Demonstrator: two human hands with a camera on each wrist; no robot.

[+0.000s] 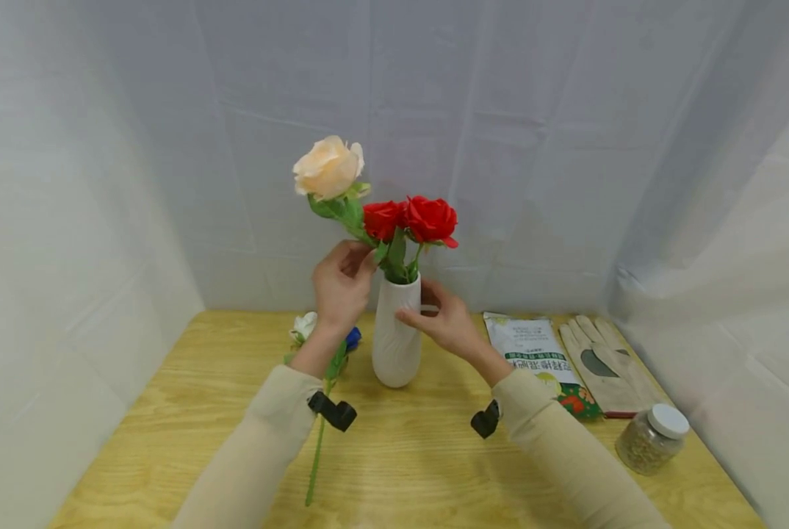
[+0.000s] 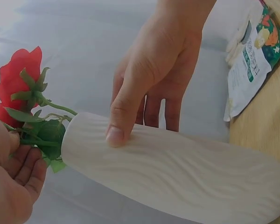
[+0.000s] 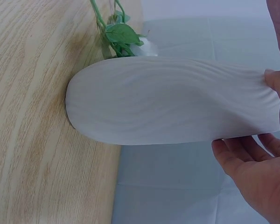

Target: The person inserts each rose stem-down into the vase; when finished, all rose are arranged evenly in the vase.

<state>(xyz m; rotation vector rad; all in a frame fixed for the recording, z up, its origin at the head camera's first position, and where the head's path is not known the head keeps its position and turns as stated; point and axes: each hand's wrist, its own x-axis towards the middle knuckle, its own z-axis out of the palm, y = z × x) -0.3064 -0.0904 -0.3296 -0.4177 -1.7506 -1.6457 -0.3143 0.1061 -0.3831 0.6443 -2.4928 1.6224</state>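
A white ribbed vase stands on the wooden table with two red roses in its mouth. My left hand pinches the stem of a peach rose just left of the vase mouth, with the bloom tilted up and left. My right hand grips the vase at its neck. In the left wrist view its thumb presses the front of the vase and the other fingers wrap behind. The right wrist view shows the vase body and my right palm at its neck.
A white flower and a blue one lie on the table left of the vase, with a long green stem running toward me. At the right lie a printed bag, pale gloves and a white-lidded jar. White cloth walls enclose the table.
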